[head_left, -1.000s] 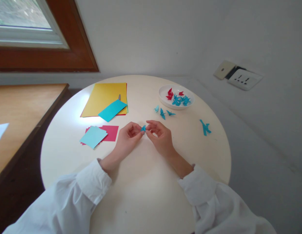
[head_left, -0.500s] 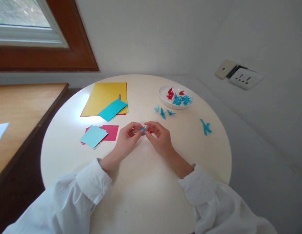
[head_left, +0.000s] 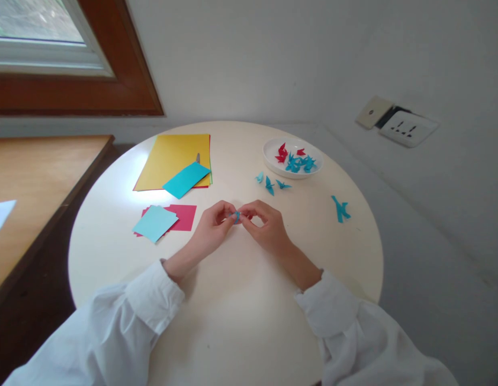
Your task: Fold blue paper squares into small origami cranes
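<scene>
A tiny folded blue paper piece [head_left: 237,217] is pinched between my two hands above the middle of the table; fingertips cover most of it, so its exact shape is hidden. My left hand [head_left: 215,222] closes on its left side with thumb and forefinger. From the right, my right hand [head_left: 265,226] pinches it the same way. Just beyond the hands lie small paper cranes: a pale one [head_left: 259,177] and two blue ones, one [head_left: 269,185] beside the other [head_left: 283,184].
A white dish [head_left: 268,163] at the back right holds several red and blue cranes. Blue paper scraps [head_left: 340,209] lie at right. Pale blue squares [head_left: 155,223] overlap pink squares [head_left: 185,218] at left. Behind them, a blue sheet [head_left: 186,180] rests on yellow paper [head_left: 172,153].
Both hands stay together at nearly the same spot. The fingertips have shifted slightly around the blue paper, and less of it shows now. The view has moved a little.
</scene>
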{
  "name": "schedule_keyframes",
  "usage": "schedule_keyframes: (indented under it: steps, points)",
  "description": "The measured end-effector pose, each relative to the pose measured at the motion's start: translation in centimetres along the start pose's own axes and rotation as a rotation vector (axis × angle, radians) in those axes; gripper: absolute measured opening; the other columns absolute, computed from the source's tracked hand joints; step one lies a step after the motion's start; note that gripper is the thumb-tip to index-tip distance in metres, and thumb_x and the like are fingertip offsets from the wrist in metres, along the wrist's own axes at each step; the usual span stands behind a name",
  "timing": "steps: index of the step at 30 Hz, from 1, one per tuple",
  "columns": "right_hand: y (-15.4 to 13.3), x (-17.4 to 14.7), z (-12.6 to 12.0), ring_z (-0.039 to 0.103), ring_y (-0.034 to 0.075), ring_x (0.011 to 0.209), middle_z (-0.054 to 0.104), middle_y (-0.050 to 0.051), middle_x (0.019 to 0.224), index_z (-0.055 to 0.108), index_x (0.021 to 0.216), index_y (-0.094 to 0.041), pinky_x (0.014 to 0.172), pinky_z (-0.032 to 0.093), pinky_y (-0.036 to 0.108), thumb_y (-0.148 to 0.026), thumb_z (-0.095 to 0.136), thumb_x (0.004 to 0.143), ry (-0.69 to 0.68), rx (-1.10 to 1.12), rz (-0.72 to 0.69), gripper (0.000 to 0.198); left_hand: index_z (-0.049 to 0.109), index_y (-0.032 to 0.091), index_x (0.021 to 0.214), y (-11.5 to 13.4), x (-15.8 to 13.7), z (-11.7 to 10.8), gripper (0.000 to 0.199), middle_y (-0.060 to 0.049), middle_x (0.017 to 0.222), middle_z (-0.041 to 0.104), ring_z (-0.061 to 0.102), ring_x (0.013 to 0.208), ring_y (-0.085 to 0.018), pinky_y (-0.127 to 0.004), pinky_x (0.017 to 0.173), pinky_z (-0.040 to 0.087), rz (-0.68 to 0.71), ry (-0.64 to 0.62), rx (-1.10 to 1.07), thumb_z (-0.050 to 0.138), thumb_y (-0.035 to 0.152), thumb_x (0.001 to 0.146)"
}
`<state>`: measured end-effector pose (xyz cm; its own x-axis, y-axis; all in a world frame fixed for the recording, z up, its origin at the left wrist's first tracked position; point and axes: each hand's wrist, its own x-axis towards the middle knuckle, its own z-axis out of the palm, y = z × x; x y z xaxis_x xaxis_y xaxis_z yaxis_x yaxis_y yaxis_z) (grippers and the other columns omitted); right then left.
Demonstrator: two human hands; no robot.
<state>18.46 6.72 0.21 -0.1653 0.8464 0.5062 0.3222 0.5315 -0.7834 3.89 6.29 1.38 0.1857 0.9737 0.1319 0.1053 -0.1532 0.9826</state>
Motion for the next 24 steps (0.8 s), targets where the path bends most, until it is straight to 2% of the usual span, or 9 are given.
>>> schedule_keyframes:
  steps: [4, 11, 17, 24]
  points:
    - [0.0, 0.1, -0.3, 0.057, 0.013, 0.065, 0.064, 0.001, 0.073, 0.062, 0.074, -0.021, 0.064, 0.049, 0.027, -0.019, 0.058, 0.075, -0.01, -0.046, -0.03, 0.005, 0.053, 0.017, 0.074, -0.2, 0.0, 0.0, 0.013, 0.0, 0.069, 0.058, 0.056, 0.066, -0.012, -0.026, 0.063, 0.046, -0.035, -0.025, -0.039, 0.059, 0.029, 0.073]
    - [0.2, -0.1, 0.0, 0.058, 0.014, 0.066, 0.064, 0.001, 0.071, 0.062, 0.072, -0.022, 0.061, 0.047, 0.027, -0.02, 0.058, 0.075, -0.002, -0.074, 0.005, 0.005, 0.051, 0.017, 0.074, -0.8, 0.0, 0.0, 0.012, 0.0, 0.069, 0.058, 0.056, 0.068, -0.013, -0.027, 0.064, 0.047, -0.06, -0.027, -0.034, 0.055, 0.028, 0.074]
    - [0.3, -0.2, 0.1, 0.058, 0.014, 0.065, 0.064, 0.001, 0.07, 0.062, 0.071, -0.022, 0.06, 0.046, 0.027, -0.021, 0.059, 0.075, 0.005, -0.083, 0.012, 0.005, 0.051, 0.017, 0.072, -1.3, 0.1, 0.1, 0.012, 0.0, 0.069, 0.056, 0.054, 0.066, -0.013, -0.025, 0.059, 0.045, -0.067, -0.017, -0.026, 0.054, 0.029, 0.074]
    - [0.3, 0.0, -0.1, 0.058, 0.013, 0.065, 0.063, 0.001, 0.07, 0.06, 0.071, -0.021, 0.062, 0.046, 0.026, -0.016, 0.056, 0.076, -0.036, -0.157, -0.066, 0.008, 0.051, 0.017, 0.073, -1.6, 0.1, 0.1, 0.01, 0.001, 0.068, 0.056, 0.053, 0.063, -0.012, -0.024, 0.057, 0.041, -0.075, -0.013, 0.014, 0.053, 0.027, 0.073]
